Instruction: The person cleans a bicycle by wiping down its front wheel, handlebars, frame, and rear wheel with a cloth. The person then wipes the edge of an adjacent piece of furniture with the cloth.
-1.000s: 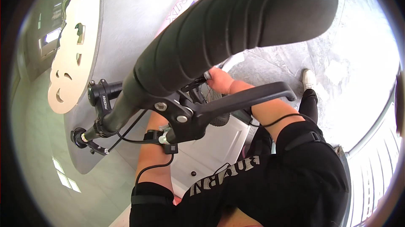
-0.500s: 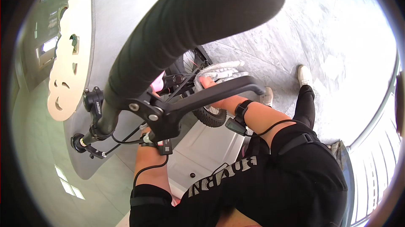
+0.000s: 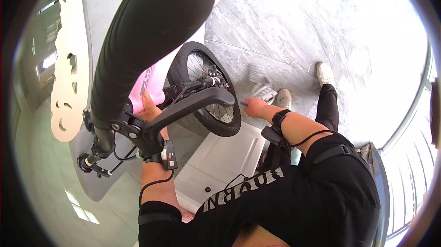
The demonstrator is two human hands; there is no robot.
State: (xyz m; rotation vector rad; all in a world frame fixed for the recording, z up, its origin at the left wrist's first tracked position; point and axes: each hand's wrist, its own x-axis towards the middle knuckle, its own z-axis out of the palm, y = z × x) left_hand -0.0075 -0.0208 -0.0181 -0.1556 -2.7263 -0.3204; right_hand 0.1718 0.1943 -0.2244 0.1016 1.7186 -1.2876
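A pink bicycle frame (image 3: 156,81) stands in front of me. My left hand (image 3: 150,108) is closed around its lower part near the wheel, with the thumb showing on top; the other fingers are mostly hidden. To the right of the black-tyred wheel (image 3: 235,111), my right hand (image 3: 255,108) is closed on a white-grey cloth (image 3: 264,92). The cloth is smeared by motion and has finger-like strips. The hand is apart from the tyre. Close to the camera, a black handlebar grip (image 3: 151,31) and a brake lever (image 3: 197,104) cover part of the bicycle.
Below the wheel is a white panelled box or cabinet (image 3: 220,164) with a dark knob. A cream cut-out board (image 3: 71,86) stands at the left. Light shoes (image 3: 325,73) rest on the grey marbled floor (image 3: 285,22). A white railing (image 3: 409,187) runs along the right.
My right hand has moved away from the wheel, down and right, with the cloth. The handlebar has shifted left in view. More of the wheel and pink frame now shows, with my left hand on it.
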